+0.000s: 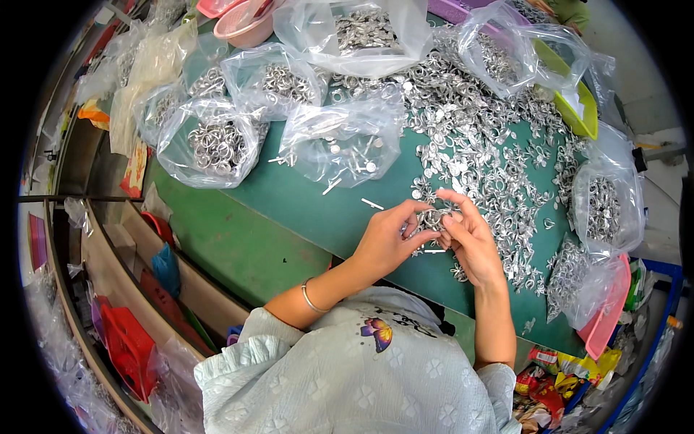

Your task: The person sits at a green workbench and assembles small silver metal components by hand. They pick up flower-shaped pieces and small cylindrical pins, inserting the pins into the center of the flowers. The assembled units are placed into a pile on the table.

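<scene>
head view, left grip (pixel 390 237) and right grip (pixel 473 246) pinching silvery pieces (pixel 434 219), dark lettering (pixel 413 324) beside butterfly (pixel 377 333) on shirt (pixel 325 372)

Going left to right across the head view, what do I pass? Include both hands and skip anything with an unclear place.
Red bin → clear bag of silvery rings → bracelet → left hand → right hand → pink tray.

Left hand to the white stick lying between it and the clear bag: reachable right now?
Probably yes: only bare green tabletop shows between the left hand and the white stick. That hand is busy with small metal pieces, though, and would likely need freeing first.
</scene>
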